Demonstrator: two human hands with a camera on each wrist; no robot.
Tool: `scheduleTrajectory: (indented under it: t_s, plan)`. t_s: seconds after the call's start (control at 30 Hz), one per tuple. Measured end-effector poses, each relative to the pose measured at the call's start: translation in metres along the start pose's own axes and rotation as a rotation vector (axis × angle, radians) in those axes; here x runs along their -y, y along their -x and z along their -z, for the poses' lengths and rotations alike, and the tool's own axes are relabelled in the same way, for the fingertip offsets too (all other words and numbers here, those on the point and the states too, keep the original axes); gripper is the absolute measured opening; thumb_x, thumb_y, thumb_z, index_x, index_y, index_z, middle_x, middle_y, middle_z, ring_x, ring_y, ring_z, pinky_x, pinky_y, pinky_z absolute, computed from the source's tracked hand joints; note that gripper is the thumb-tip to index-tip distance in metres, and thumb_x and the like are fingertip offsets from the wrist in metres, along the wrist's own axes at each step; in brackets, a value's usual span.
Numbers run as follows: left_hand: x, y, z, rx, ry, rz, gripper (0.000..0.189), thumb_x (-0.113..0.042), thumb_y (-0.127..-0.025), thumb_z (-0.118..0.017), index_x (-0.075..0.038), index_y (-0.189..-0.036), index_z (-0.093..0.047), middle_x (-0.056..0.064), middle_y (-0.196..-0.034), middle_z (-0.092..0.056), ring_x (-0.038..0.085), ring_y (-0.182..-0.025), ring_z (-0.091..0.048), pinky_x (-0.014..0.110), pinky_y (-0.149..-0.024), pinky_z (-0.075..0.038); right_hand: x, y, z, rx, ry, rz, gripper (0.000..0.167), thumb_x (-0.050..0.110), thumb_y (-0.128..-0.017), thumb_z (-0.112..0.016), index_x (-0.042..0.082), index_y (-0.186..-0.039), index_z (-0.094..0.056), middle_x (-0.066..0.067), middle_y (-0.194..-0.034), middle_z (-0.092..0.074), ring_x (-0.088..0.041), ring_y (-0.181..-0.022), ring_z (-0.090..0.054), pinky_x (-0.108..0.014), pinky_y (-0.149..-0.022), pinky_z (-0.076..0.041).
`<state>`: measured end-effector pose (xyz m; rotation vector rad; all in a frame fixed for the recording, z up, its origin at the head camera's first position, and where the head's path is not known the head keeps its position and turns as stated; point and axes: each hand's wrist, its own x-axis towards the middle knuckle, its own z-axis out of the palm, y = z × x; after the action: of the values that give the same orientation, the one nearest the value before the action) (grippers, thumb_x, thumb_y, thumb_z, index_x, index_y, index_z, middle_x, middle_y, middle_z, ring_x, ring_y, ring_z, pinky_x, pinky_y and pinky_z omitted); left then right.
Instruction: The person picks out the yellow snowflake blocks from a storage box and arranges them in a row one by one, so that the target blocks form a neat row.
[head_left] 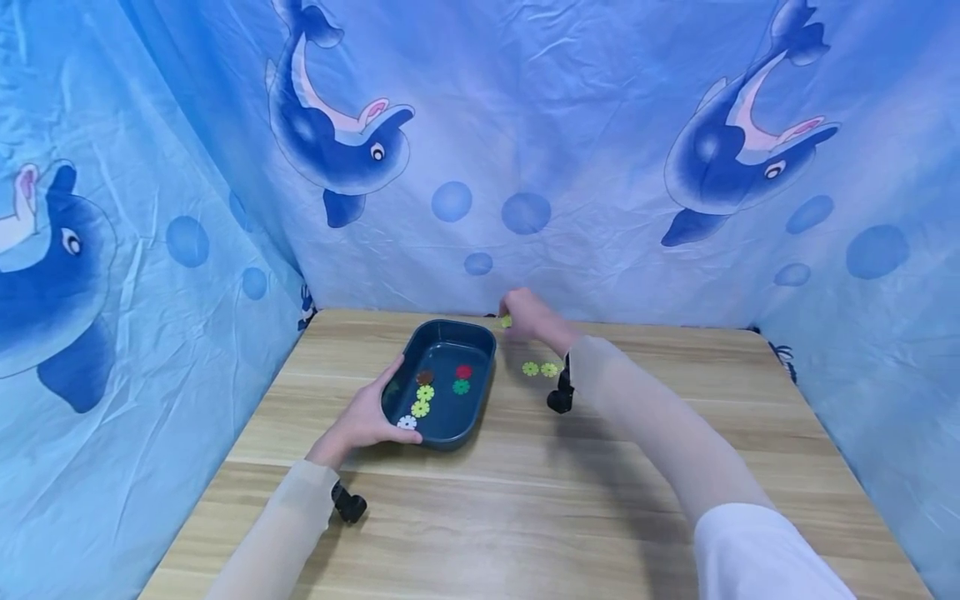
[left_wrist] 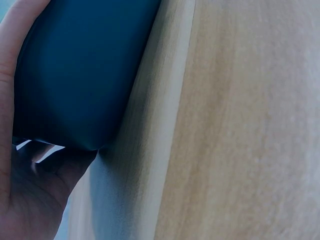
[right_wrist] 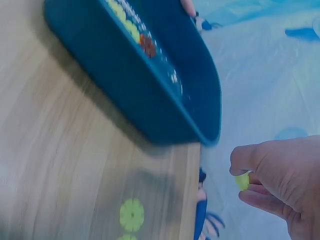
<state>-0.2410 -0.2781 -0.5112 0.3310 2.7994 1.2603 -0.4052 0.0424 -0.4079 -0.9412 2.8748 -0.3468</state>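
My left hand (head_left: 365, 418) grips the near left corner of a dark blue plastic basin (head_left: 448, 440), thumb along its near side and fingers along its left side. Inside lie flower-shaped plastic discs with notched edges: a brown disc (head_left: 425, 377), a red disc (head_left: 464, 372), a green disc (head_left: 461, 387), a white disc (head_left: 407, 422) and two yellow ones. Beyond the basin's far right corner, my right hand (head_left: 531, 317) pinches a yellow-green notched disc (right_wrist: 243, 181) between thumb and fingers. Two more yellow-green discs (head_left: 530, 368) lie on the table below the right forearm.
Both are on a light wood-grain table (head_left: 480, 517). A blue cloth with dolphins (head_left: 592, 100) hangs behind the table's far edge and down both sides. Black camera mounts (head_left: 349, 503) stick out from both wrists.
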Motion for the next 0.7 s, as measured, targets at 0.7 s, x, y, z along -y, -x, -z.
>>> scheduleTrajectory:
  t_s: [0.7]
  plan:
    - [0.000,0.000,0.001,0.006,0.001,-0.001,0.141,-0.040,-0.066,-0.102,-0.021,-0.173,-0.012,0.022,-0.174,-0.028,0.047,-0.155,-0.037,0.070,-0.124,-0.034,-0.062,0.036,-0.004,-0.031,-0.025,-0.093,0.037,0.007,-0.087,-0.083,-0.007,-0.120,-0.074,-0.023,-0.122,-0.075,-0.037,-0.113,-0.068,-0.046,-0.101,-0.060]
